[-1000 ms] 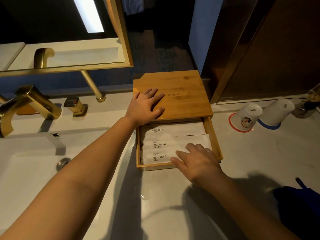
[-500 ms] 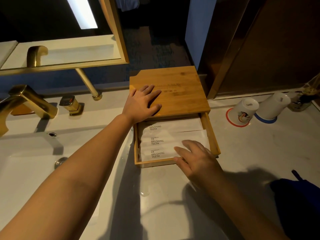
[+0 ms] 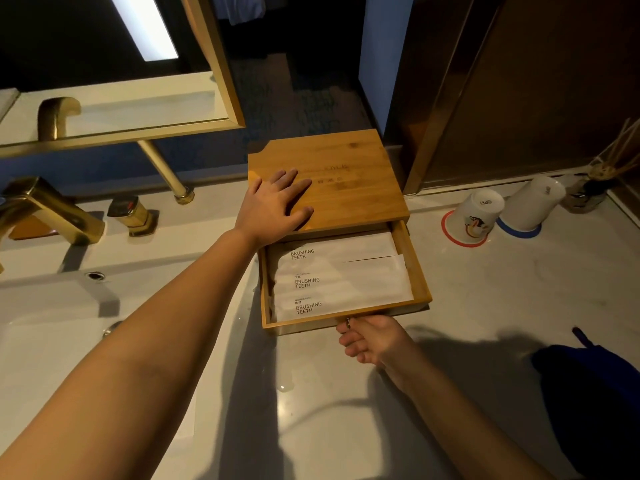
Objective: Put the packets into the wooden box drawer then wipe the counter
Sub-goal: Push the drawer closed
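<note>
The wooden box point(image 3: 349, 188) stands at the back of the pale counter point(image 3: 485, 306). Its drawer point(image 3: 417, 278) is pulled out toward me. Three white packets point(image 3: 346, 289) marked BRUSHING TEETH lie flat inside it, overlapping. My left hand point(image 3: 273, 209) rests flat on the box lid, fingers spread. My right hand point(image 3: 372, 339) is at the drawer's front edge, its fingers pinched on the small metal drawer knob point(image 3: 348, 320). A dark blue cloth point(image 3: 595, 393) lies on the counter at the right.
A white sink basin point(image 3: 52, 341) with a gold faucet point(image 3: 45, 216) is on the left, under a gold-framed mirror point(image 3: 121, 129). Two upturned white cups point(image 3: 481, 213) and a reed diffuser point(image 3: 588, 192) stand at the back right. Water drops point(image 3: 284, 386) sit on the counter.
My right hand has come off the packets in the drawer, moved down to its front edge and closed on the knob. My left hand stays flat on the lid.
</note>
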